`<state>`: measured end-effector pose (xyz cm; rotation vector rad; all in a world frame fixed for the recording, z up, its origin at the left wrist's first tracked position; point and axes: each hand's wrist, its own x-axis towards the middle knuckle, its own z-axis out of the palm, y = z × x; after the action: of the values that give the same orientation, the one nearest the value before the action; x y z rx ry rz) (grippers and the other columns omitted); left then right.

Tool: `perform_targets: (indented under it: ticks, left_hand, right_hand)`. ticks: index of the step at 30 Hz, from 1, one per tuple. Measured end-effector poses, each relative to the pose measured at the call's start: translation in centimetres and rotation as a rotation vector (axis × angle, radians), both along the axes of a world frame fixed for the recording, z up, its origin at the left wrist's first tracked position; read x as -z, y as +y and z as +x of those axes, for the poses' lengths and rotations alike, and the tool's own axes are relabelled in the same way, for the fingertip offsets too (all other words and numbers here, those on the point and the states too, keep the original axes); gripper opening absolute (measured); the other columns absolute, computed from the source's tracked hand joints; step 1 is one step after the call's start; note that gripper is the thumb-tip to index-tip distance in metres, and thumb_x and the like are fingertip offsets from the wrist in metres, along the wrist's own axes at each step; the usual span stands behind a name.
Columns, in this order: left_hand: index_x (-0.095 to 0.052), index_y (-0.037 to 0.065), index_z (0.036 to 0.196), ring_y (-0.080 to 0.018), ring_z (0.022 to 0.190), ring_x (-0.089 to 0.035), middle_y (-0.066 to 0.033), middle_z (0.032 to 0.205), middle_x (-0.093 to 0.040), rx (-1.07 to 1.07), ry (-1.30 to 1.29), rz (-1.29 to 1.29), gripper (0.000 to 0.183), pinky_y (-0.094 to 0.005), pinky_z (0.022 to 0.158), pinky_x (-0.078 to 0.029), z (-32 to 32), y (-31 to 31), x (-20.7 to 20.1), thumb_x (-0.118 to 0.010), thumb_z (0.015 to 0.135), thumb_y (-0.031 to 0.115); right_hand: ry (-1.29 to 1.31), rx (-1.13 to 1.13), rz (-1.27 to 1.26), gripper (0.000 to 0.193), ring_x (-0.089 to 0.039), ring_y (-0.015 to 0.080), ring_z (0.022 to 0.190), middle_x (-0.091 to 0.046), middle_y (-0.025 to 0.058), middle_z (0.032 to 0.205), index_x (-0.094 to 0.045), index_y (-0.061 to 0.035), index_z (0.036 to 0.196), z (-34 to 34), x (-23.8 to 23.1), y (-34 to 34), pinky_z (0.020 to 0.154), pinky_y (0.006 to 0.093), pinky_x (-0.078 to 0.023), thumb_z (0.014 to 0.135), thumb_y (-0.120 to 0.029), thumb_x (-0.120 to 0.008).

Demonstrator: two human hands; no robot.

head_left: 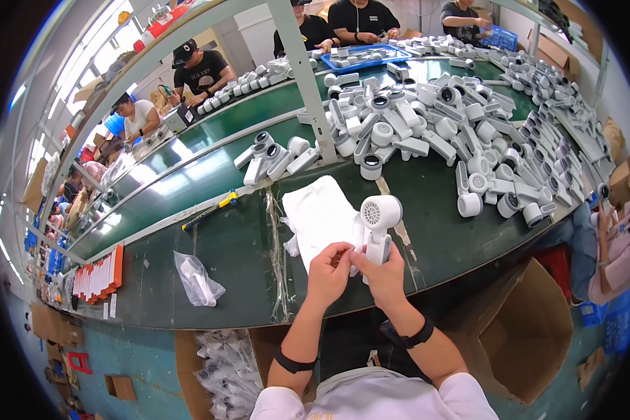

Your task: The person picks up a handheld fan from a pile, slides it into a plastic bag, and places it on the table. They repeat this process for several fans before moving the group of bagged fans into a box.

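Note:
My right hand is closed round the handle of a white handheld fan. The fan stands tilted up, its round grille toward the upper left. My left hand is pinched beside it, fingertips meeting the right thumb. What those fingertips hold, if anything, is too small to make out. Just beyond the hands lies a stack of thin white plastic bags on the dark green worktable. A clear bag with a white fan inside rests further left.
Many loose fans are heaped at the right and back. A metal post rises behind the bags. Left lie a yellow-and-black tool and orange-and-white cards. Cardboard boxes stand below the edge. Co-workers sit across the line.

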<state>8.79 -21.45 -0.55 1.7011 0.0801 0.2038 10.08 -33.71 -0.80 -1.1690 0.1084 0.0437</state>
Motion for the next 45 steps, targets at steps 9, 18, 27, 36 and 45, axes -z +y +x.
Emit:
perform_targets:
  ticks: [9,18,27,36,45]
  left_hand:
    - [-0.054,0.003,0.102,-0.0177,0.075,-0.064,-0.0064,0.085,-0.063,-0.17,0.091,-0.856,0.008,-0.0318,0.069,-0.055,1.2,0.7,-0.5,-0.055,0.096,0.008]
    - [-0.062,-0.002,0.103,-0.0073,0.065,-0.055,-0.0018,0.081,-0.062,-0.06,0.087,-0.219,0.017,-0.022,0.059,-0.045,1.6,-0.5,-0.4,-0.061,0.093,0.013]
    - [-0.067,0.002,0.106,-0.0083,0.067,-0.059,-0.0023,0.083,-0.066,0.073,0.103,-0.138,0.018,-0.0237,0.061,-0.048,1.7,1.0,-1.8,-0.061,0.093,0.014]
    - [-0.068,0.0,0.099,-0.0173,0.074,-0.062,-0.0098,0.094,-0.064,0.078,-0.14,0.313,0.016,-0.0269,0.064,-0.049,0.3,2.8,-3.0,-0.063,0.09,0.011]
    - [-0.067,0.002,0.093,-0.0213,0.066,-0.06,-0.0111,0.089,-0.061,-0.015,-0.539,0.507,0.01,-0.029,0.057,-0.049,-1.5,-1.6,-1.2,-0.066,0.083,0.0]
  right_hand:
    - [-0.054,0.138,-0.199,0.021,-0.055,0.0071,0.069,-0.06,0.0027,0.083,-0.057,-0.0005,0.097,1.7,3.6,-1.1,0.059,0.0255,-0.045,0.08,-0.007,-0.067]
    - [-0.068,-0.43,-0.097,0.036,-0.058,0.0113,0.06,-0.066,0.0083,0.084,-0.054,0.0007,0.117,-1.7,-1.5,-9.8,0.054,0.0241,-0.046,0.084,-0.009,-0.067]
    - [0.01,-0.935,-0.613,0.092,-0.058,0.0129,0.058,-0.066,0.0073,0.082,-0.003,-0.0093,0.153,1.2,-3.8,-10.0,0.057,0.026,-0.049,0.086,-0.016,-0.065]
    - [0.018,-0.836,-0.548,0.072,-0.051,0.0116,0.057,-0.056,0.004,0.079,-0.022,-0.0208,0.152,1.4,-1.4,-7.0,0.054,0.0263,-0.046,0.091,-0.023,-0.06]
    - [0.155,-0.418,-0.017,0.066,-0.061,0.0159,0.063,-0.06,0.0113,0.098,-0.021,-0.0089,0.149,-0.3,-0.3,-2.9,0.05,0.029,-0.052,0.093,-0.017,-0.055]
